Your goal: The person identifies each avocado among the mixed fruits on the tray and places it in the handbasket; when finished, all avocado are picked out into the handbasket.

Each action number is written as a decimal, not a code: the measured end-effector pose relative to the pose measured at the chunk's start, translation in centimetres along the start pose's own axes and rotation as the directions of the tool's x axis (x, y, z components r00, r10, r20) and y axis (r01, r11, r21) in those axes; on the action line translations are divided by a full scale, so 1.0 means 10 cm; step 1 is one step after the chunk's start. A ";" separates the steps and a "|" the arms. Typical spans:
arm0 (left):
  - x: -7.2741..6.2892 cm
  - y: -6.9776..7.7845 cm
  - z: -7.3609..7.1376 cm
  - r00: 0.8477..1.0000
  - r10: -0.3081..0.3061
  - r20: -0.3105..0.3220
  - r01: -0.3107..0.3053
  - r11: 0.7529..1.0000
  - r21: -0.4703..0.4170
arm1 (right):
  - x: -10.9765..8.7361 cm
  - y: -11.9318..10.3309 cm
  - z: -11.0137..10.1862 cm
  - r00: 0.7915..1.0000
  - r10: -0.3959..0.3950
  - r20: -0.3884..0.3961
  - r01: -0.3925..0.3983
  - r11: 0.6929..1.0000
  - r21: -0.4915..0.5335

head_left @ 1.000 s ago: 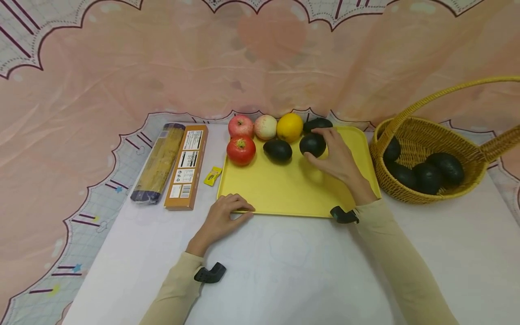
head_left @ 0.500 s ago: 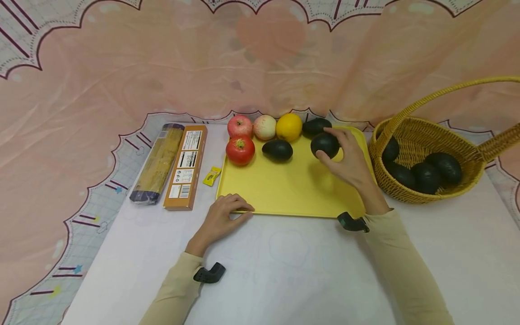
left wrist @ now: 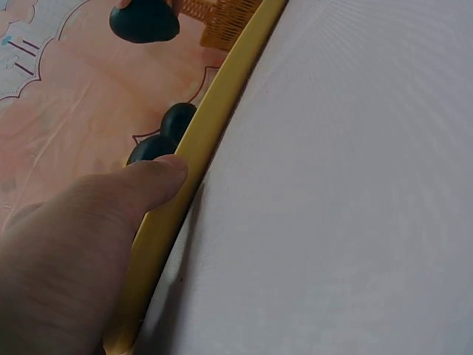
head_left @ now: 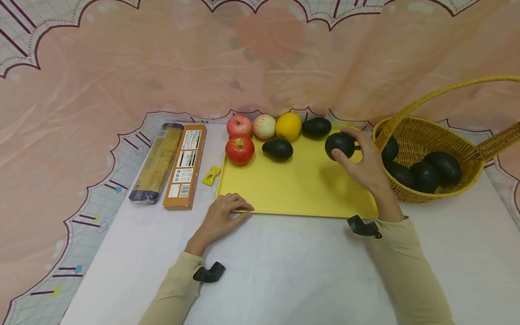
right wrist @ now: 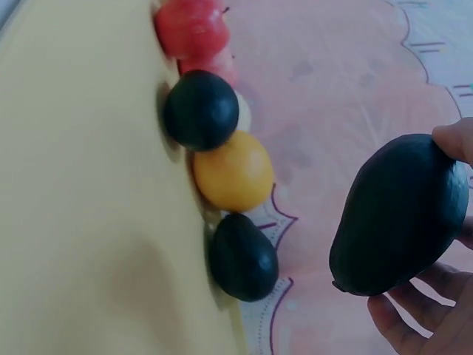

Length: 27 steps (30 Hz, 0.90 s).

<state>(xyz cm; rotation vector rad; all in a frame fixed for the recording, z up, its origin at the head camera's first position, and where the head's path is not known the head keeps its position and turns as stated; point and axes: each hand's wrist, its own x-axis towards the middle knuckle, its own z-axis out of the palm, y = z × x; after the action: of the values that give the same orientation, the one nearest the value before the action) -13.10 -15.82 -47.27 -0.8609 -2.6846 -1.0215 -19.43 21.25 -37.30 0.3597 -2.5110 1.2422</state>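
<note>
My right hand [head_left: 369, 169] holds a dark green avocado [head_left: 338, 143] above the right part of a yellow tray [head_left: 292, 194]. In the right wrist view, thumb and fingertips grip this avocado [right wrist: 399, 222] from one side. My left hand [head_left: 219, 217] is at the tray's front left edge, thumb outside the rim and fingers over it; the left wrist view shows the thumb against the yellow rim [left wrist: 196, 159]. Two more avocados lie on the tray, one in the middle [head_left: 278, 150] and one at the back [head_left: 316, 127].
On the tray also lie a pomegranate [head_left: 240, 150], a red apple [head_left: 239, 126], a pale peach-like fruit [head_left: 264, 127] and an orange [head_left: 289, 127]. A wicker basket [head_left: 406, 194] with several avocados stands right. A noodle packet [head_left: 156, 164], an orange-brown box [head_left: 185, 167] and a small yellow sachet [head_left: 211, 175] lie left.
My right hand has carried the avocado up and to the right, away from the middle avocado and toward the basket. The left hand has stayed at the tray's edge.
</note>
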 end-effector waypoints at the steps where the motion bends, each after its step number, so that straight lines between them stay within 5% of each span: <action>1: 0.00 0.00 0.00 1.000 0.000 -0.001 0.000 1.000 -0.002 | -0.01 0.00 -0.02 1.000 0.000 -0.007 0.000 1.000 -0.004; 27: -0.01 0.00 0.00 1.000 -0.001 -0.008 0.000 1.000 -0.010 | -0.21 0.14 -0.58 0.977 0.147 -0.155 -0.145 0.989 0.023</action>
<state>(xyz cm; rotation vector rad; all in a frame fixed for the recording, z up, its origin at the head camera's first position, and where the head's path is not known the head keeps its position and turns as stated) -13.03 -15.85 -47.26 -0.8560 -2.6752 -1.0377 -17.03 26.98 -35.81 0.0764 -2.4327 1.2859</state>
